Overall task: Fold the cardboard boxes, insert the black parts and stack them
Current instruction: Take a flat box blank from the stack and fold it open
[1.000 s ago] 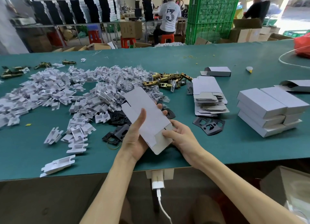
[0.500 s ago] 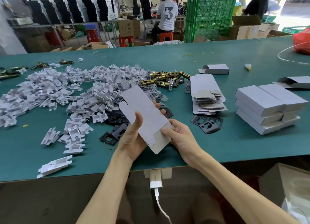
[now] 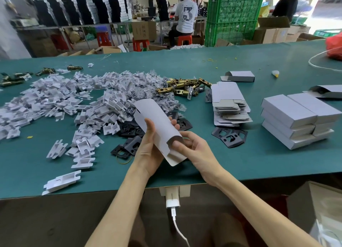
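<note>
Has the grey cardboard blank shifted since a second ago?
No. The grey cardboard blank stays above the black metal plates near the front edge of the green table; it only bulged open between the left hand and right hand.

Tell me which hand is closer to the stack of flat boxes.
Right. The right hand is just below and left of the stack of flat boxes; the left hand grips the cardboard box farther left.

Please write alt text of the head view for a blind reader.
The left hand and right hand hold a white cardboard box, bowed partly open, above a green table. White inserts lie left; folded boxes are stacked right.
</note>
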A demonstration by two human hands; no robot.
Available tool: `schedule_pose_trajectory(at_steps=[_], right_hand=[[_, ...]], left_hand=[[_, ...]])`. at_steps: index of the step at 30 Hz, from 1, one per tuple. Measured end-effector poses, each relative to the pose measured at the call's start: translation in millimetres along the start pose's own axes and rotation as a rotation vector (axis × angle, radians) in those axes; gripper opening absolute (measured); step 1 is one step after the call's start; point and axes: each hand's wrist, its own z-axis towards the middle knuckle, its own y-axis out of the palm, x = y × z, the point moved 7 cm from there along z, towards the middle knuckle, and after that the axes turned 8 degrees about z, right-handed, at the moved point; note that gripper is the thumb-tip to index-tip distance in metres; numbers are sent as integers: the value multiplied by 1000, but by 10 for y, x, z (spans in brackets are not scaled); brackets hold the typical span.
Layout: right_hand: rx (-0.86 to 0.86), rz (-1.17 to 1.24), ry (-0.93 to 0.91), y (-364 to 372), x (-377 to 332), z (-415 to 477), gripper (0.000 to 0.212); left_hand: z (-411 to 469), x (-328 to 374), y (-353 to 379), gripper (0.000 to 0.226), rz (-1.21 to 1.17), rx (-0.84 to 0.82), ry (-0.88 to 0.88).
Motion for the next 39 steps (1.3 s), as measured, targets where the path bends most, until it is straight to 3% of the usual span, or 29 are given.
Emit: schedule_pose_trajectory(at_steps=[6, 10, 18, 23, 26, 29, 32, 36, 39], right_hand=[[-51, -382, -28, 157, -1, -85, 101], [-13, -386, -35, 148, -46, -101, 92], [56, -214, -93, 39, -93, -38, 38], [73, -117, 21, -26, -18, -26, 47], [43, -136, 14, 27, -21, -33, 61], [24, -159, 0, 61, -39, -44, 89], [11, -189, -20, 68, -67, -54, 113], [-19, -187, -53, 108, -109, -62, 105], [-36, -200, -40, 132, -77, -72, 91]], left_hand=[[50, -36, -118, 90, 84, 178, 41], [35, -67, -120, 95, 145, 183, 45], [-14, -95, -35, 80, 173, 81, -65], [-73, 49, 58, 110, 122, -50, -48], [-82, 58, 93, 103, 138, -116, -31], [-71, 21, 65, 87, 166, -120, -22], [-50, 52, 7, 103, 224, -28, 31], [-49, 95, -38, 125, 312, 102, 108], [-40, 80, -68, 121, 386, 172, 158]])
